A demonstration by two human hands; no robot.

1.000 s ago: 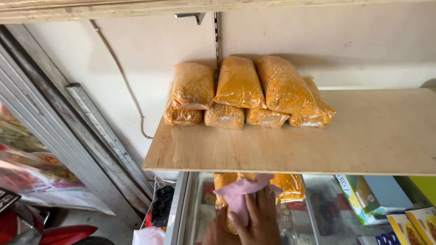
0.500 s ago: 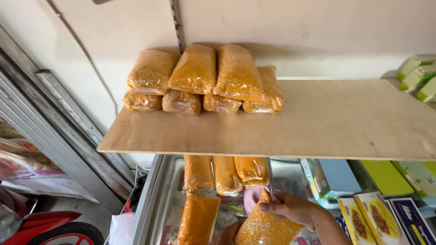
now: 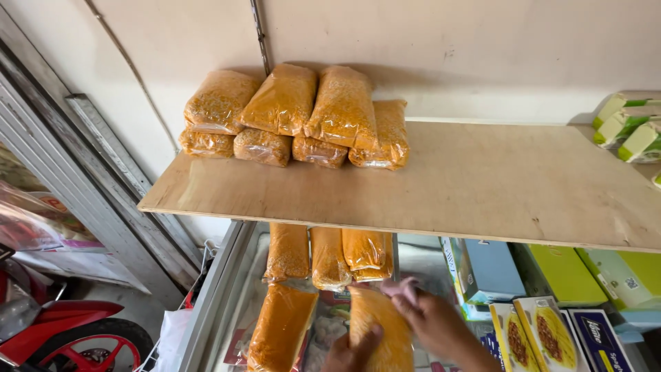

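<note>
Both your left hand (image 3: 348, 353) and right hand (image 3: 434, 324) grip a clear plastic bag of orange grains (image 3: 379, 327) low over the glass-topped freezer (image 3: 227, 289), below the plywood shelf (image 3: 482, 186), a pink cloth (image 3: 403, 288) tucked against your right fingers.

head view, downward, near shelf (image 3: 482, 186)

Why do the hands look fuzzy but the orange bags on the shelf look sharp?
Head view: the right hand and left hand smear with motion blur; the stacked orange bags stay crisp in soft daylight, casting a shadow on the wall.
</note>
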